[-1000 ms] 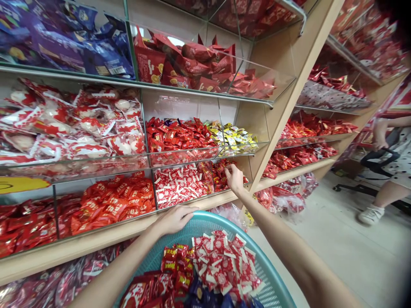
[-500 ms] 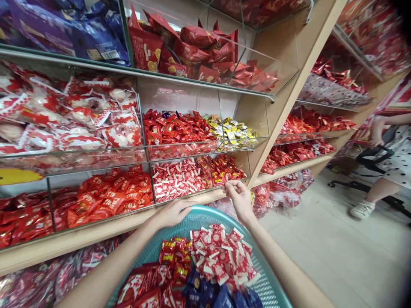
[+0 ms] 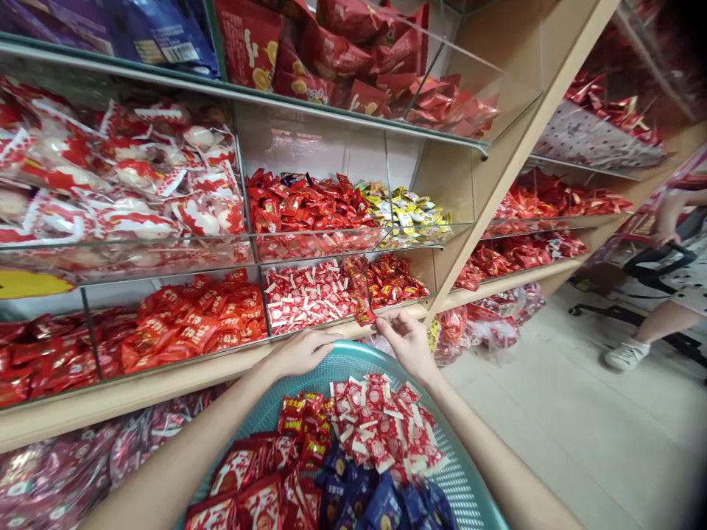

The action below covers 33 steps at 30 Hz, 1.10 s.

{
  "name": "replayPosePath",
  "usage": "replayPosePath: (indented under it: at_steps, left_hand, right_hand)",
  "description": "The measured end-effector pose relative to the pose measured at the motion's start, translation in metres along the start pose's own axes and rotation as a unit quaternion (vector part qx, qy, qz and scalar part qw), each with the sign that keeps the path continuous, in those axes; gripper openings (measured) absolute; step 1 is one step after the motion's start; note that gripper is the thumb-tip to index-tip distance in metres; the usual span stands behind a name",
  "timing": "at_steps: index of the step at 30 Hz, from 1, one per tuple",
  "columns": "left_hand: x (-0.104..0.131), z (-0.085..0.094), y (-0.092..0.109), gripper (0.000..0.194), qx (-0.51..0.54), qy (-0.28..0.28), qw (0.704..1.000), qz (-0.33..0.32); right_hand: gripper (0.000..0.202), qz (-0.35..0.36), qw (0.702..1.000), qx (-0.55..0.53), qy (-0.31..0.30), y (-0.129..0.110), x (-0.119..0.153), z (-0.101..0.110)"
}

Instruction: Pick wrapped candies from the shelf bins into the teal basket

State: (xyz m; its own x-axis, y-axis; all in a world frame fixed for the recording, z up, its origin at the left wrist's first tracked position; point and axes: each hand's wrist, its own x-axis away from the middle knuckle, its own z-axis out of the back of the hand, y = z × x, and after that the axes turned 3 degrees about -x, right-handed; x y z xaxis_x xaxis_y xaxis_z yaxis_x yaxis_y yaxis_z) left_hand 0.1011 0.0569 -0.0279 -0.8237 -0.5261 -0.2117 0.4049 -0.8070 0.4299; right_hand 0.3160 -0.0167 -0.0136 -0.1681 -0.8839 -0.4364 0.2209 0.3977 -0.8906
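A teal plastic basket (image 3: 467,449) stands against the shelf front, holding groups of wrapped candies. My left hand (image 3: 301,353) is closed over its far rim, fingers pointing right. My right hand (image 3: 406,340) is beyond the rim at the shelf lip, thumb and fingers pinched at a small red candy packet (image 3: 363,312) that hangs over the lip. Inside the basket lie red-and-white candies (image 3: 381,423), red packets with yellow print (image 3: 303,423), larger red packets (image 3: 251,478) and dark blue packets (image 3: 381,500).
Clear-fronted shelf bins hold red-and-white candies (image 3: 309,294), red candies (image 3: 395,280), orange-red packets (image 3: 193,320) and yellow-and-white candies (image 3: 409,210). A wooden lip (image 3: 221,364) runs along the bottom. At right, a person in a dotted garment (image 3: 693,283) is by a black chair (image 3: 652,269).
The view has shifted slightly. My right hand has moved a little left along the shelf lip, and a red packet now shows at its fingertips. My left hand stays on the basket rim.
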Motion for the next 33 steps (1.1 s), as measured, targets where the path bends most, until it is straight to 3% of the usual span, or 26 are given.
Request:
replayPosePath:
  at_steps: [4,7,9,16,21,29,33]
  left_hand:
    - [0.001,0.001,0.001,0.036,0.024,0.007,1.000,-0.009]
    - [0.001,-0.001,0.000,0.036,0.018,0.015,1.000,-0.005]
    - [0.002,-0.002,-0.002,0.036,0.005,0.018,1.000,-0.006]
    - [0.001,-0.002,-0.001,0.037,-0.008,0.011,1.000,-0.001]
    - [0.002,0.000,0.000,0.037,0.006,-0.001,1.000,0.019]
    - [0.003,0.000,-0.002,0.037,0.013,0.001,1.000,0.025]
    - [0.002,0.000,-0.001,0.036,0.014,0.006,1.000,0.012]
  right_hand:
    - [0.015,-0.007,0.982,0.042,-0.183,-0.027,0.014,-0.013]
    - [0.010,-0.015,0.939,0.071,-0.337,-0.031,0.023,-0.024]
    - [0.008,-0.001,0.913,0.111,-0.393,-0.025,0.026,-0.030]
    - [0.011,0.112,0.862,0.270,-0.414,-0.013,0.011,-0.046]
    - [0.009,0.129,0.836,0.330,-0.419,-0.012,0.001,-0.064]
    - [0.010,0.090,0.871,0.283,-0.391,0.003,0.007,-0.070]
    - [0.005,0.068,0.887,0.245,-0.384,-0.006,0.008,-0.063]
